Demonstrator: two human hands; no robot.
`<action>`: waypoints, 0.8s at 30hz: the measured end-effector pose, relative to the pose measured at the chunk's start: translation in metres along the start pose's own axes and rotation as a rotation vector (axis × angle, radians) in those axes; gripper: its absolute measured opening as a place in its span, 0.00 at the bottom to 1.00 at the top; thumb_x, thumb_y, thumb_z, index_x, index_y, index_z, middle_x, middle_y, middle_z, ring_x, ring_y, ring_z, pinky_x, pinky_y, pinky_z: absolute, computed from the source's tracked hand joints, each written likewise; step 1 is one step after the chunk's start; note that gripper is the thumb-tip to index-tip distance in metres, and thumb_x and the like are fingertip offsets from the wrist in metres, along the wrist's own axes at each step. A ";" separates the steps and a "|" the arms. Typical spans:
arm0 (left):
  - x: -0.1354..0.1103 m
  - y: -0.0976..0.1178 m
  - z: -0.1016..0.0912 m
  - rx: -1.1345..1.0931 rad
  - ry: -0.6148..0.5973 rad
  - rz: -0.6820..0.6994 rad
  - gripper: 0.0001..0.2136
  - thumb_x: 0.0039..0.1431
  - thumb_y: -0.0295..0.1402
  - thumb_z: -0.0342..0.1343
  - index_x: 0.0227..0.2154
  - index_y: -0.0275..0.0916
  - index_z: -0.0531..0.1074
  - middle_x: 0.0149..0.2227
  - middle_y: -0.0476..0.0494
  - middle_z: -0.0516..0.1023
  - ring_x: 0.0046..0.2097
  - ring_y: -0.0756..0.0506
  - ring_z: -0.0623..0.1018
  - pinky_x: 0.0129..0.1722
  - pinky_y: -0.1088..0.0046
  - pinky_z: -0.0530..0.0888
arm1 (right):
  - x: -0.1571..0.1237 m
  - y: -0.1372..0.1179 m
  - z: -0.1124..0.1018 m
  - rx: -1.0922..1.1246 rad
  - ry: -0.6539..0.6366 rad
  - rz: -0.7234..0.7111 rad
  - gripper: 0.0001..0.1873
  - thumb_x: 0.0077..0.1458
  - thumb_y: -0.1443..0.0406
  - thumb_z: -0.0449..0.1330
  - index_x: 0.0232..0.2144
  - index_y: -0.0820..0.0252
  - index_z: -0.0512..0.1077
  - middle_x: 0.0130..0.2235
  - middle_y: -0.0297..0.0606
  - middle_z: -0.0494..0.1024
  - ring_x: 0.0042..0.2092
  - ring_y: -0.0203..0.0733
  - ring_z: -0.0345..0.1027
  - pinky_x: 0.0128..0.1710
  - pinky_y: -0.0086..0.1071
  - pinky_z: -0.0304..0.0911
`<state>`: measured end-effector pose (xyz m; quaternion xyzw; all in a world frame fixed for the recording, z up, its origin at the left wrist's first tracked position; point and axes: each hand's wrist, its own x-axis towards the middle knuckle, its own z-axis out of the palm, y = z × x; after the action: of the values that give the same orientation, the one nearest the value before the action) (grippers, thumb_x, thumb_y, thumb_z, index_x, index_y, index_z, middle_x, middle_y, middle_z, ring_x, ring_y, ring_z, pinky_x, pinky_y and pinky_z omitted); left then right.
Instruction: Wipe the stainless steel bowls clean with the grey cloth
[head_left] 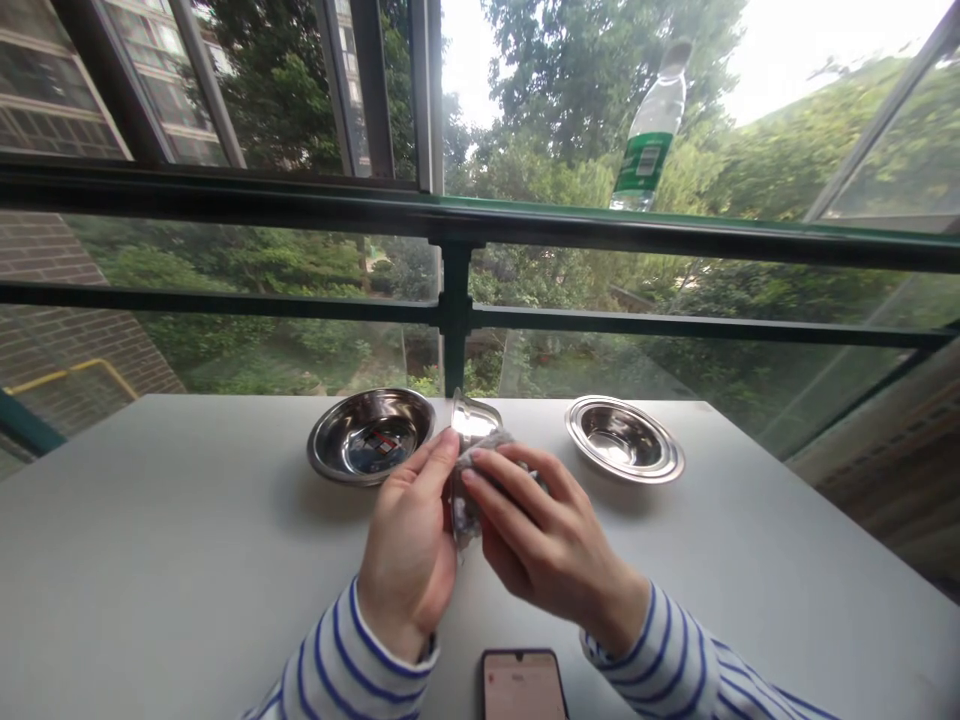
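My left hand (412, 540) grips a small shiny metal bowl (474, 420) by its rim, holding it tilted on its side above the table. Pressed against that bowl is a grey cloth (466, 495), bunched up in the fingers of my right hand (544, 525). Both hands meet at the middle of the view, so part of the bowl and most of the cloth are covered. To the left stands a wide steel bowl (330, 455) with a dark reddish mark inside. On the right sits another steel bowl (660, 460) with a broad rim, possibly stacked.
A phone (523, 685) lies on the white table (187, 570) at the near edge, between my sleeves. Beyond the table runs a dark green railing (300, 212) with glass panels. A plastic bottle (649, 150) with a green label stands on the railing.
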<state>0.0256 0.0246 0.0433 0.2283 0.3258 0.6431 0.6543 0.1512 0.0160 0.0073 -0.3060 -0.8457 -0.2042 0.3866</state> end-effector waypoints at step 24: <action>0.001 -0.004 -0.003 0.145 -0.084 0.071 0.08 0.48 0.33 0.61 0.32 0.36 0.78 0.25 0.48 0.77 0.30 0.49 0.77 0.31 0.76 0.73 | 0.001 0.009 -0.003 0.040 0.095 0.047 0.18 0.52 0.72 0.54 0.47 0.69 0.69 0.49 0.50 0.72 0.50 0.51 0.61 0.47 0.47 0.65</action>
<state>0.0263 0.0253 0.0382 0.3132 0.3355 0.6307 0.6258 0.1584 0.0209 0.0104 -0.3080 -0.8228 -0.1924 0.4372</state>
